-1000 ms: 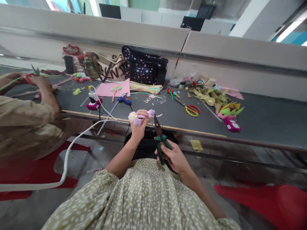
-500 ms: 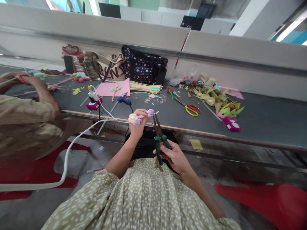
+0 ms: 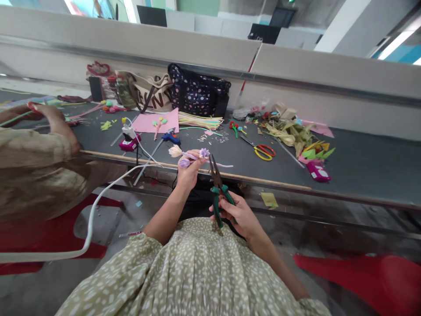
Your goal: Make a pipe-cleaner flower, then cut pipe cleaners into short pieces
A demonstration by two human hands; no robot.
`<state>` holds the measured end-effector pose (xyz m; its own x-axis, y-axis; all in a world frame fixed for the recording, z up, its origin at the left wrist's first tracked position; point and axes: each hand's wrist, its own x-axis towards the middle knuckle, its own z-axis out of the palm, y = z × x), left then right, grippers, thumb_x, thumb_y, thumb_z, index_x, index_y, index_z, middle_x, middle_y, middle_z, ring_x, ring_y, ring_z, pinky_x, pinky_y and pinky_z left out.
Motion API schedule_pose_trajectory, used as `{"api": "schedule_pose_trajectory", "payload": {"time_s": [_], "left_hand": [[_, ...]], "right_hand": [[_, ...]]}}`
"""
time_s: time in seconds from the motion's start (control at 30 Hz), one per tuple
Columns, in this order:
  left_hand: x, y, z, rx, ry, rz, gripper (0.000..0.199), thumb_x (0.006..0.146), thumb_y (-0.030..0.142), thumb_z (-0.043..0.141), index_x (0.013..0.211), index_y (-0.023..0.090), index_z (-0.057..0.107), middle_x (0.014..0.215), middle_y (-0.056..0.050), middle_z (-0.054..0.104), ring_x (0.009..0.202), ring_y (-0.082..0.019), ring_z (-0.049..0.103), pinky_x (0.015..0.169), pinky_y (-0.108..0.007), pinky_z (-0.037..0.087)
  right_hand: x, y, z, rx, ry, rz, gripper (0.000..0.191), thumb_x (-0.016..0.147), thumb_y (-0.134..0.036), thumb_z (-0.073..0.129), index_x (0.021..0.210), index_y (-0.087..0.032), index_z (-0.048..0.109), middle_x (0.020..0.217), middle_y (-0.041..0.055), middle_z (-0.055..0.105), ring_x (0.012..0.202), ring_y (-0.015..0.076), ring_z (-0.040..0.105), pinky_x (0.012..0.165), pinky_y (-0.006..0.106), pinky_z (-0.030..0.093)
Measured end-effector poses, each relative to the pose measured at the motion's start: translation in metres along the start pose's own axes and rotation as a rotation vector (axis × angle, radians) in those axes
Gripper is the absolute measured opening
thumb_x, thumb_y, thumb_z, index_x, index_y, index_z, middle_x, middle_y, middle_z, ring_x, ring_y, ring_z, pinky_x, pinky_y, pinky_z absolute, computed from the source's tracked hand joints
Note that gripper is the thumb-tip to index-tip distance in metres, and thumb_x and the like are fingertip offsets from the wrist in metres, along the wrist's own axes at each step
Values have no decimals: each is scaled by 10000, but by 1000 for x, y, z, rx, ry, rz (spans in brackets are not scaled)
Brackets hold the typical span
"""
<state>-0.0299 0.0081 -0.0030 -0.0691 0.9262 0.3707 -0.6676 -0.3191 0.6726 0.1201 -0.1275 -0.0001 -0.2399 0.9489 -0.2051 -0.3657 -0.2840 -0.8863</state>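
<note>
Over the table's front edge, my left hand (image 3: 189, 174) is closed on small fuzzy pipe-cleaner flowers (image 3: 204, 153), lilac and cream. A cream bloom (image 3: 175, 151) pokes out to the left, and a pale lilac stem (image 3: 225, 165) runs out to the right. My right hand (image 3: 235, 210) is wrapped round the green handles of a pair of long-nose pliers (image 3: 217, 177). The pliers point up with their jaws parted, close beside the lilac flower. Whether the jaws touch the stem behind them, I cannot tell.
On the dark table (image 3: 362, 162) lie scissors (image 3: 263, 151), a blue glue gun (image 3: 171, 137), pink paper (image 3: 141, 122) and a pipe-cleaner bundle (image 3: 200, 120). Bags (image 3: 197, 90) stand behind. A white cable (image 3: 92, 210) crosses at left, near another person's arm (image 3: 61, 125).
My left hand has turned the flowers, so the cream bloom sits further left and more stem shows to the right. The pliers have barely moved. The other person's hands have shifted left.
</note>
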Motion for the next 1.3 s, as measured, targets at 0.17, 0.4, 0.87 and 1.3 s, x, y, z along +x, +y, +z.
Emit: {"api": "schedule_pose_trajectory", "payload": {"time_s": [0.17, 0.4, 0.87, 1.3], "left_hand": [[-2, 0, -2, 32, -32, 46, 203, 645, 130, 816, 733, 187, 642, 861, -5, 611, 856, -146, 630, 867, -353, 534], [-3, 3, -1, 191, -37, 132, 172, 647, 167, 811, 710, 186, 652, 832, -11, 626, 856, -149, 633, 844, -318, 521], [-2, 11, -3, 450, -66, 276, 129, 713, 224, 774, 696, 178, 655, 855, -42, 656, 790, -150, 636, 733, -304, 525], [3, 3, -6, 233, -73, -22, 229, 697, 338, 819, 806, 179, 695, 753, 6, 641, 648, -106, 628, 665, -249, 528]], "right_hand": [[-1, 3, -1, -7, -11, -2, 339, 814, -359, 738, 1113, -216, 668, 825, 30, 669, 702, 172, 664, 584, 300, 558], [-1, -1, 0, -61, 16, 39, 460, 799, -452, 733, 1166, -194, 630, 762, 36, 703, 552, 144, 638, 516, 258, 508], [-1, 1, 1, -114, 70, -6, 387, 812, -448, 712, 1088, -186, 637, 740, 28, 696, 534, 127, 611, 506, 242, 480], [-1, 0, 1, -8, 76, 29, 366, 748, -393, 787, 1038, -201, 672, 789, 22, 662, 681, 174, 675, 593, 294, 556]]}}
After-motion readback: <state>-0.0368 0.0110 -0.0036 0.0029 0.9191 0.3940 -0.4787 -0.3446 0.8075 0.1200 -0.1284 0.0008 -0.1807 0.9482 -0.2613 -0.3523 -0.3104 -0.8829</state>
